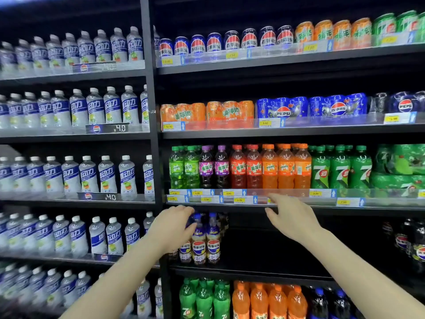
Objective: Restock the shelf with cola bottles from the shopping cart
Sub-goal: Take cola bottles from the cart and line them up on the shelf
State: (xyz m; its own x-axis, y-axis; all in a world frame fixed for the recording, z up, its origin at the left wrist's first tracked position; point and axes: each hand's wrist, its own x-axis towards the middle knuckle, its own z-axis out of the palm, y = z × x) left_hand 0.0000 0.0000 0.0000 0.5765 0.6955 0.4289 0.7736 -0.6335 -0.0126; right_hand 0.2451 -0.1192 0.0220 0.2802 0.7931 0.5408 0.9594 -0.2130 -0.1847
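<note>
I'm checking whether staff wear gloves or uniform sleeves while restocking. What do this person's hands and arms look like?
Both arms are bare, with no sleeve showing anywhere in the view. The left hand and the right hand wear no gloves. No watch, bracelet or ring is visible on wrists or fingers. The picture is slightly blurred, so small jewellery could be missed.

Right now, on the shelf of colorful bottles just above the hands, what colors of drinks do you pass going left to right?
Light green bottles → purple bottles → red bottles → orange bottles → dark green 7-Up bottles → green 7-Up packs.
</note>
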